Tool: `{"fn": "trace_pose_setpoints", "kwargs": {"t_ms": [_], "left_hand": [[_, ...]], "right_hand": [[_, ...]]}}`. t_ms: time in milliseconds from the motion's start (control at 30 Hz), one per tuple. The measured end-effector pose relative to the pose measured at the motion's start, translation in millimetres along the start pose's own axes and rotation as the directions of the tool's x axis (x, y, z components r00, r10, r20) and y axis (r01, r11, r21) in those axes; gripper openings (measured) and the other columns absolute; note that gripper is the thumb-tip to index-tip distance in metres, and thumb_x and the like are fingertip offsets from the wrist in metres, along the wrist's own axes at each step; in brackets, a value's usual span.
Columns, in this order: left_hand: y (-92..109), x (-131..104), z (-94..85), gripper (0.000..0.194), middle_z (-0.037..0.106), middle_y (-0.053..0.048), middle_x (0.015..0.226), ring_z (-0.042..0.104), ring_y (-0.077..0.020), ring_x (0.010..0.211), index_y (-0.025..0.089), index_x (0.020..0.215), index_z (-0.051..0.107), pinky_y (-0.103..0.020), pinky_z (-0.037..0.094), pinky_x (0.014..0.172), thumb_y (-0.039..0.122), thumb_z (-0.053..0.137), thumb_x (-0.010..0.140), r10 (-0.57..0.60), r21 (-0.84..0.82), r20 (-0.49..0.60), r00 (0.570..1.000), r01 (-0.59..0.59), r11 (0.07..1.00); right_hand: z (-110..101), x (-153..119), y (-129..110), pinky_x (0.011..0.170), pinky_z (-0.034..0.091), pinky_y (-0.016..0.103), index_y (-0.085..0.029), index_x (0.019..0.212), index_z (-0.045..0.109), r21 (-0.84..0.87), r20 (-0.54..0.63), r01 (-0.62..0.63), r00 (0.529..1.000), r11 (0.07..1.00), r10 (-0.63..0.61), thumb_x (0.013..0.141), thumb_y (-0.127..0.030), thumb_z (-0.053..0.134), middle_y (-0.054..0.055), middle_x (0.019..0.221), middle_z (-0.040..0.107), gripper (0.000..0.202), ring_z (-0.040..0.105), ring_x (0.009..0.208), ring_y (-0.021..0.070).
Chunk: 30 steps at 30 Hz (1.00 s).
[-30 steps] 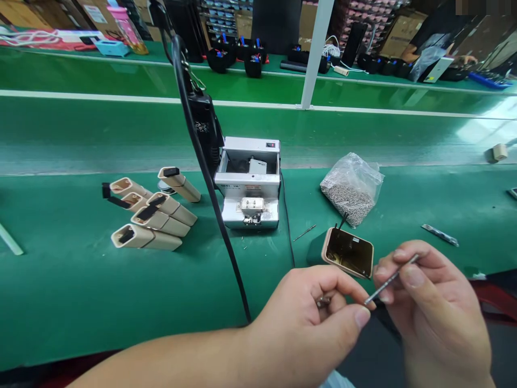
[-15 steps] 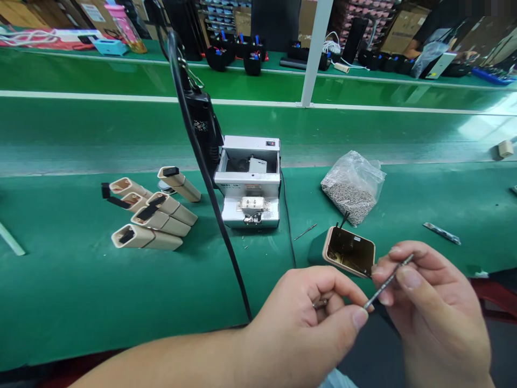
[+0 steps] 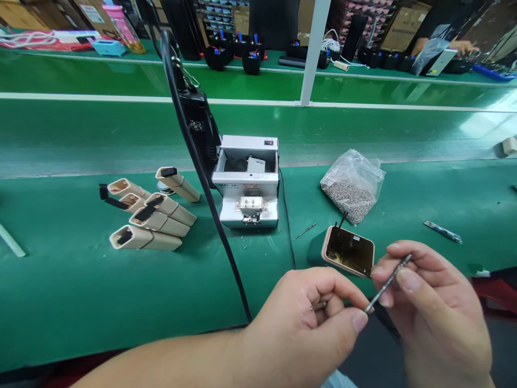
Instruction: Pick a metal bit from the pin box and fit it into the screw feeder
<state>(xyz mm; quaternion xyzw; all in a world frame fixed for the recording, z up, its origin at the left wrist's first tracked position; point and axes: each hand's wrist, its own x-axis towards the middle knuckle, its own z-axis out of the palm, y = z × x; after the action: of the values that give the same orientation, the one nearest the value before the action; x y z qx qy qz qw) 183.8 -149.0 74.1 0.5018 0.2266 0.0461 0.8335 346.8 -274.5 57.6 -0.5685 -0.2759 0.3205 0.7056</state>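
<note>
Between my two hands is a slim metal screwdriver bit [image 3: 386, 285], held at a slant. My right hand [image 3: 440, 307] pinches its upper part between thumb and fingers. At the lower end, the thumb and forefinger of my left hand [image 3: 311, 318] grip the tip. A second small metal piece [image 3: 319, 305] is tucked in the curled fingers of my left hand; most of it is hidden. Just beyond my hands a dark green box with a pinkish rim [image 3: 329, 250] lies tilted, with thin dark rods at its back edge. Another bit [image 3: 305, 231] lies on the green mat.
A grey screw feeder [image 3: 250, 183] stands mid-bench, beside a black tool [image 3: 197, 121] with a thick black cable [image 3: 214, 210]. Several beige casings [image 3: 157, 237] lie left. Behind the box sits a clear bag of screws [image 3: 350, 194]. A small packet [image 3: 442, 232] lies right.
My hands and the bit have barely moved. At the far bench, upper right, another person's hand has shifted. The whole view has slid very slightly.
</note>
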Motion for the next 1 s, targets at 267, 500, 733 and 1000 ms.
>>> {"fn": "trace_pose_setpoints", "kwargs": {"t_ms": [267, 500, 733, 1000], "left_hand": [[7, 5, -10.0, 0.013, 0.055, 0.005, 0.073, 0.048, -0.0128, 0.062, 0.020, 0.111, 0.062, -0.026, 0.040, 0.059, 0.024, 0.057, 0.100, 0.092, 0.482, -0.014, 0.996, -0.074, 0.873], [16, 43, 8.2, 0.019, 0.063, -0.006, 0.084, 0.057, -0.0198, 0.059, 0.018, 0.097, 0.063, -0.031, 0.020, 0.046, 0.003, 0.056, 0.087, 0.319, 0.972, 0.235, 0.918, -0.215, -0.097], [8, 62, 19.2, 0.018, 0.061, -0.010, 0.092, 0.062, -0.0217, 0.058, 0.010, 0.109, 0.066, -0.032, 0.035, 0.042, 0.008, 0.053, 0.096, 0.443, 0.940, 0.306, 0.843, -0.194, -0.280], [12, 62, 19.7, 0.017, 0.060, -0.009, 0.094, 0.060, -0.0268, 0.080, 0.012, 0.109, 0.061, -0.041, 0.057, 0.068, 0.010, 0.047, 0.100, 0.336, 0.905, 0.425, 0.840, -0.398, -0.150]], "right_hand": [[-23, 15, -5, 0.059, 0.056, 0.027, -0.020, 0.110, 0.078, -0.033, -0.260, 0.250, 0.933, 0.968, -0.250, 0.093, -0.022, 0.077, 0.005, 0.078, 0.063, 0.017, 0.060, 0.067, 0.0187], [-41, 17, -5, 0.056, 0.051, 0.031, -0.020, 0.108, 0.078, -0.144, -0.356, 0.317, 0.867, 0.937, -0.348, 0.084, -0.018, 0.072, 0.006, 0.074, 0.062, 0.025, 0.055, 0.063, 0.0214], [-43, 4, 2, 0.055, 0.053, 0.031, -0.019, 0.112, 0.081, -0.248, -0.425, 0.321, 0.812, 0.914, -0.400, 0.082, -0.025, 0.084, 0.008, 0.080, 0.067, 0.030, 0.062, 0.067, 0.0231], [-45, 9, 6, 0.051, 0.058, 0.042, -0.022, 0.112, 0.076, -0.259, -0.395, 0.291, 0.838, 0.921, -0.376, 0.081, -0.049, 0.083, 0.011, 0.094, 0.069, 0.042, 0.068, 0.069, 0.0300]]}}
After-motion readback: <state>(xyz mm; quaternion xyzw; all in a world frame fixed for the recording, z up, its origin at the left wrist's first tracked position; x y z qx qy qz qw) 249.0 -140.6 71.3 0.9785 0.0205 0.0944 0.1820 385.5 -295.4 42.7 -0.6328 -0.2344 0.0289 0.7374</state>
